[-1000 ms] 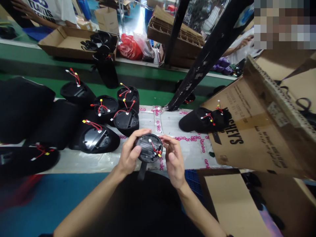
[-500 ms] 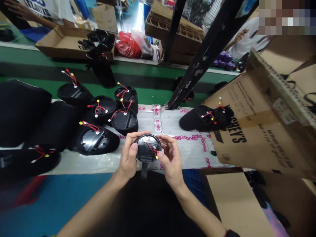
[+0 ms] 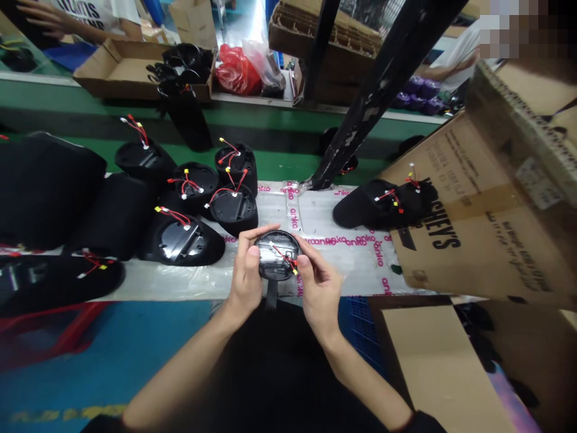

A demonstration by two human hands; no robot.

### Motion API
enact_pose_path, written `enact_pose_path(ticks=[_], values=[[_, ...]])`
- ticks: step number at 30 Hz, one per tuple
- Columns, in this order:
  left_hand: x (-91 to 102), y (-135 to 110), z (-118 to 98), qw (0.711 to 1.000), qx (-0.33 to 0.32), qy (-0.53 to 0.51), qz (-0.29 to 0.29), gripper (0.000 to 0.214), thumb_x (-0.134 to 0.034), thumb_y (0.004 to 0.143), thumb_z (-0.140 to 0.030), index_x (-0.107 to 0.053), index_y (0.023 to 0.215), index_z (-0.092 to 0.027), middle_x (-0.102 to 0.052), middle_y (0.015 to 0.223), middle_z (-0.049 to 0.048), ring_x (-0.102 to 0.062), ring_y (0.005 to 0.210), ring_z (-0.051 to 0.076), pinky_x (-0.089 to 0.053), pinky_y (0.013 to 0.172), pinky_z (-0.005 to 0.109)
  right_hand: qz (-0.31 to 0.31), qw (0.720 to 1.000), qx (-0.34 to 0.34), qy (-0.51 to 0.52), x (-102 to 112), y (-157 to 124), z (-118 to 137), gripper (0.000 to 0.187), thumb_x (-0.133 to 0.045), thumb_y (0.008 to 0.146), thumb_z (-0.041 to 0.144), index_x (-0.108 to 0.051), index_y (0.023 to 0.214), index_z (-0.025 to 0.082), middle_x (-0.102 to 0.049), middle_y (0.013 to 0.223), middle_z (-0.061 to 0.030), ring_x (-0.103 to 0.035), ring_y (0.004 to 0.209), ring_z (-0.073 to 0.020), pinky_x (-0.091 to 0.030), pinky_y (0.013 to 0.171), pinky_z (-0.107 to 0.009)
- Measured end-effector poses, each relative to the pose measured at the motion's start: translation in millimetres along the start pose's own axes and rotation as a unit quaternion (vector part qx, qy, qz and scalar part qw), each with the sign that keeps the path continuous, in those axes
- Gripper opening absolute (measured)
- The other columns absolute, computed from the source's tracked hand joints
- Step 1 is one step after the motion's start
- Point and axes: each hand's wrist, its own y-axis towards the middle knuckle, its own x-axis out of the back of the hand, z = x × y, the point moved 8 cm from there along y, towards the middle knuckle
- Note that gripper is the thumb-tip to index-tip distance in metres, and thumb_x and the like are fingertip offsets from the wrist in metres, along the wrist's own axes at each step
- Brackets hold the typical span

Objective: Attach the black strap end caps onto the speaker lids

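Observation:
Both my hands hold a round black plastic housing (image 3: 277, 255) up in front of me, its underside facing me. A red wire with a white connector and a yellow connector (image 3: 283, 257) lies across its face. A flat black strap (image 3: 271, 293) hangs from its lower edge. My left hand (image 3: 246, 273) grips the left rim, with the thumb on the near side. My right hand (image 3: 319, 294) pinches the right rim close to the yellow connector. Part of the housing's rim is hidden behind my fingers.
Several similar black housings with red wires lie left and ahead on a plastic-covered bench (image 3: 336, 255) printed with pink "anko". A large cardboard box (image 3: 478, 216) leans in at right. A black metal post (image 3: 374, 102) rises ahead. A co-worker's hand (image 3: 45, 15) shows far back.
The housing and my hands now sit higher in the picture as the view has shifted. The housing has turned a little, and the red wire and yellow connector have moved with it.

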Motion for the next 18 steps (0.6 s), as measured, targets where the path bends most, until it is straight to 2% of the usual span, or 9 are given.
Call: enact_pose_path(ticks=[2,4,6,8,9,11,13,18], values=[[-0.8,-1,2,1.0,0.006,0.009,-0.008,0.044,-0.041,0.114,-0.048,-0.069,0.135,-0.022,-0.073,0.14,0.01,-0.072,0.118,0.023,-0.059,0.097,0.034,0.0,0.998,0.046,-0.053,-2,-9,8,0.038,-0.062,0.11,0.043,-0.075,0.142,0.027,-0.073,0.151,-0.0087,-0.062,0.149,-0.0296,-0.044,0.131,-0.059],[-2.6,1,3,1.0,0.008,0.015,0.004,0.048,-0.037,0.114,-0.048,-0.069,0.137,-0.021,-0.073,0.141,0.0105,-0.072,0.118,0.024,-0.059,0.097,0.035,0.017,0.995,0.064,-0.071,-3,-14,8,0.045,-0.054,0.113,0.043,-0.065,0.155,0.029,-0.064,0.162,-0.0072,-0.053,0.157,-0.0284,-0.038,0.135,-0.06],[-3.2,3,4,1.0,0.006,0.017,0.018,0.051,-0.035,0.114,-0.049,-0.069,0.138,-0.02,-0.074,0.14,0.0107,-0.072,0.12,0.026,-0.058,0.101,0.037,0.079,0.994,0.061,-0.054,-6,-15,1,0.058,-0.053,0.113,0.047,-0.048,0.168,0.031,-0.049,0.175,-0.0053,-0.042,0.165,-0.0287,-0.034,0.137,-0.06],[-2.0,5,4,0.999,0.01,0.027,0.025,0.052,-0.035,0.114,-0.05,-0.07,0.138,-0.02,-0.075,0.139,0.0104,-0.072,0.121,0.027,-0.057,0.104,0.039,0.16,0.983,0.078,-0.051,-8,-12,-5,0.073,-0.062,0.109,0.05,-0.035,0.174,0.033,-0.037,0.181,-0.0032,-0.034,0.169,-0.0306,-0.03,0.139,-0.059],[-1.4,5,3,0.999,0.015,0.033,0.029,0.053,-0.035,0.114,-0.051,-0.07,0.138,-0.02,-0.076,0.138,0.0105,-0.072,0.122,0.027,-0.057,0.105,0.039,0.188,0.976,0.096,-0.06,-6,-10,-7,0.079,-0.069,0.105,0.049,-0.033,0.175,0.035,-0.037,0.181,-0.0027,-0.034,0.169,-0.0315,-0.029,0.14,-0.058],[0.2,5,3,0.998,0.03,0.047,0.039,0.055,-0.034,0.114,-0.053,-0.069,0.14,-0.019,-0.075,0.139,0.0109,-0.072,0.123,0.028,-0.056,0.106,0.039,0.21,0.965,0.127,-0.09,0,-1,-11,0.087,-0.081,0.098,0.042,-0.038,0.173,0.036,-0.044,0.178,-0.0031,-0.039,0.167,-0.0324,-0.031,0.139,-0.057],[1.4,4,3,0.996,0.042,0.06,0.057,0.056,-0.034,0.115,-0.054,-0.068,0.143,-0.019,-0.074,0.142,0.0113,-0.071,0.125,0.029,-0.054,0.108,0.04,0.218,0.962,0.13,-0.098,5,11,-14,0.089,-0.088,0.092,0.038,-0.045,0.17,0.036,-0.051,0.173,-0.0042,-0.045,0.163,-0.0328,-0.035,0.138,-0.054],[4.0,4,7,0.993,0.038,0.069,0.089,0.054,-0.037,0.114,-0.056,-0.065,0.142,-0.02,-0.073,0.139,0.0113,-0.068,0.127,0.029,-0.053,0.108,0.04,0.315,0.947,0.035,-0.045,-4,34,-20,0.1,-0.099,0.079,0.046,-0.051,0.166,0.036,-0.053,0.172,-0.0055,-0.047,0.162,-0.0337,-0.035,0.137,-0.053]])
